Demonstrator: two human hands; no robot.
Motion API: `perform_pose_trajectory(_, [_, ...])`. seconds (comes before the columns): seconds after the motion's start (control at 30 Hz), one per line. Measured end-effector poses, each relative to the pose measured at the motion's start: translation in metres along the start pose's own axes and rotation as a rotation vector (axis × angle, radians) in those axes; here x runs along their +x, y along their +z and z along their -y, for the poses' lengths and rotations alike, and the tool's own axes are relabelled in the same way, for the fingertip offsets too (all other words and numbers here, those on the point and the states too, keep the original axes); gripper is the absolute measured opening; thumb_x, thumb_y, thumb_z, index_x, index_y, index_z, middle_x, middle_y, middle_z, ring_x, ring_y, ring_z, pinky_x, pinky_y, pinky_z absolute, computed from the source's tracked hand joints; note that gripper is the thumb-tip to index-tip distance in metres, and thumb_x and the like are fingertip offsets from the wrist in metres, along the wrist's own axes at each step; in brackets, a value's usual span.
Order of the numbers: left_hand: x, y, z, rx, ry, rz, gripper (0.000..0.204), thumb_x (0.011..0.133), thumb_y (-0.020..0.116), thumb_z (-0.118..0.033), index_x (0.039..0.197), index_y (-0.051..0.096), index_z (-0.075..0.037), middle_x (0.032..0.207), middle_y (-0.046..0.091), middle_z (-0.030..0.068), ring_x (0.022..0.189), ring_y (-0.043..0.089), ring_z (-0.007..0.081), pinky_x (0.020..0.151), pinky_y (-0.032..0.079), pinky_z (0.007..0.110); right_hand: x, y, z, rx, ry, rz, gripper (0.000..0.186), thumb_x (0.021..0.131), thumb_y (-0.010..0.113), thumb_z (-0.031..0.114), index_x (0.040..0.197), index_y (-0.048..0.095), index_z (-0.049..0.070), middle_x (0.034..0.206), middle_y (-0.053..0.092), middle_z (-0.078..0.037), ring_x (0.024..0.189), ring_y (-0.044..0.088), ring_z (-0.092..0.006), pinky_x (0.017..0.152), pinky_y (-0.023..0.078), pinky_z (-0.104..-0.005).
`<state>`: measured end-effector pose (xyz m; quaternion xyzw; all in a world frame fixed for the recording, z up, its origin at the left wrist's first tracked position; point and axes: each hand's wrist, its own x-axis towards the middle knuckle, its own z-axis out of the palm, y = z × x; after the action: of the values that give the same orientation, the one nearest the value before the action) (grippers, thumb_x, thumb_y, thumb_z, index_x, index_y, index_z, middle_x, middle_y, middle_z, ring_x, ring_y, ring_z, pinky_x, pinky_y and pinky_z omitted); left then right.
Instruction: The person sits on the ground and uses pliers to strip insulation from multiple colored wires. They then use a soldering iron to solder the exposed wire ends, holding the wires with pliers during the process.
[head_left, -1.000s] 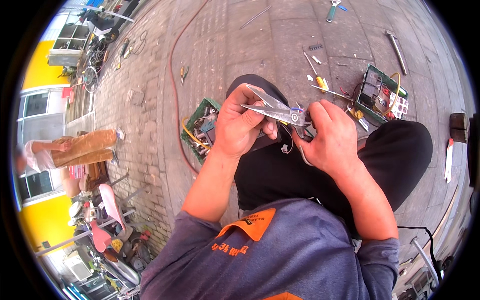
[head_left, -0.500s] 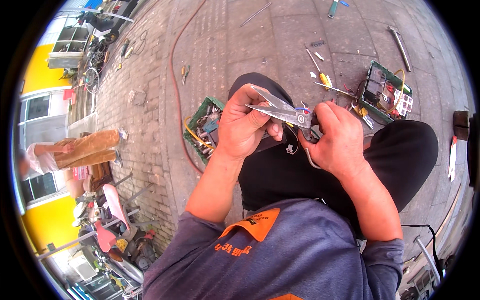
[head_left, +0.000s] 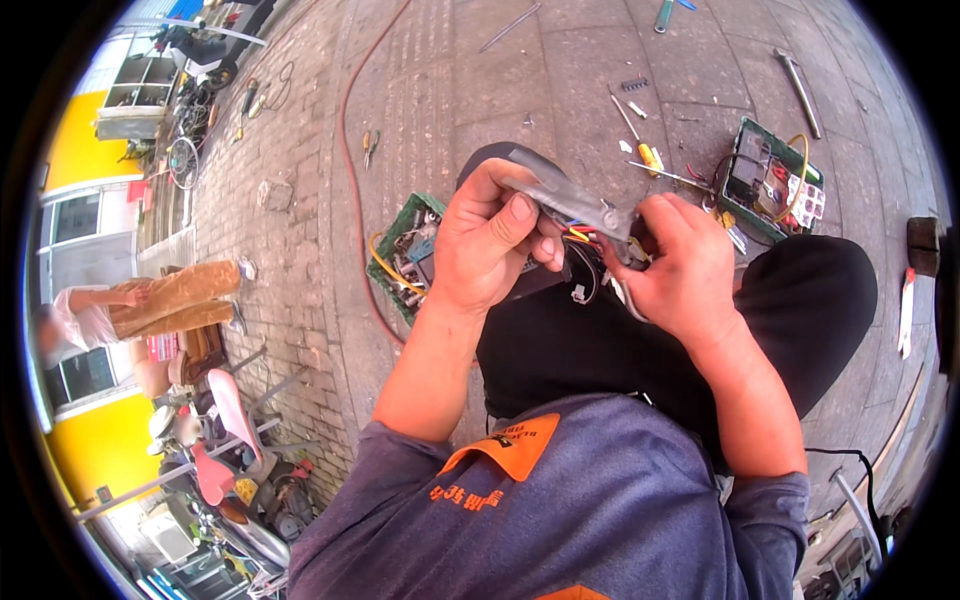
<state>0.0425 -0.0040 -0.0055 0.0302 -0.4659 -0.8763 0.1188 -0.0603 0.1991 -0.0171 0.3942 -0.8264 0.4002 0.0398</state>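
Note:
Metal scissors (head_left: 570, 195), blurred, are held over my black-trousered legs. My right hand (head_left: 680, 270) is closed on their handles. My left hand (head_left: 485, 240) is closed around a bundle of coloured wires (head_left: 582, 233), its fingers beside and under the blades. A small white connector (head_left: 578, 292) dangles below on dark cable. Whether the blades touch any wire is unclear.
Green crates of parts (head_left: 410, 255) (head_left: 750, 135) flank my knees. A yellow screwdriver (head_left: 650, 158), wrench (head_left: 662, 15), metal bar (head_left: 800, 95) and red hose (head_left: 346, 130) lie on the paving. A person (head_left: 160, 305) stands at left near parked scooters.
The scissors have shifted upward and blurred, and their blades now look closer together. More red, yellow and blue wire shows beneath them. My right thumb has moved slightly up.

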Motion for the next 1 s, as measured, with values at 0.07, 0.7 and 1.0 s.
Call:
perform_pose_trajectory(0.07, [0.003,-0.007,0.002,0.031,0.003,0.061,0.018,0.107,0.065,-0.019,0.115,0.062,-0.004,0.091,0.068,0.0097,0.073,0.066,0.0163,0.062,0.059,0.034,0.002,-0.004,0.003,0.096,0.146,0.012,0.038,0.075,0.091,0.028,0.082,0.059,0.007,0.075,0.061,-0.008,0.069,0.066,-0.0307,0.061,0.052,-0.0431])
perform_pose_trajectory(0.7, [-0.001,-0.004,0.007,0.032,0.052,0.028,0.029,0.102,0.072,-0.015,0.127,0.060,-0.005,0.097,0.070,0.0091,0.079,0.067,0.0175,0.064,0.059,0.036,-0.005,-0.010,0.006,-0.074,0.003,0.067,0.044,0.068,0.091,0.029,0.092,0.061,0.007,0.086,0.060,-0.010,0.082,0.067,-0.0335,0.070,0.054,-0.0461])
perform_pose_trajectory(1.0, [0.002,-0.008,0.005,0.019,0.047,0.104,0.024,0.099,0.075,-0.015,0.116,0.062,-0.006,0.089,0.060,0.0028,0.076,0.067,0.0165,0.062,0.059,0.035,-0.007,-0.006,0.012,-0.004,0.024,0.130,0.041,0.074,0.089,0.029,0.090,0.060,0.005,0.083,0.060,-0.012,0.078,0.066,-0.0355,0.069,0.053,-0.0463])
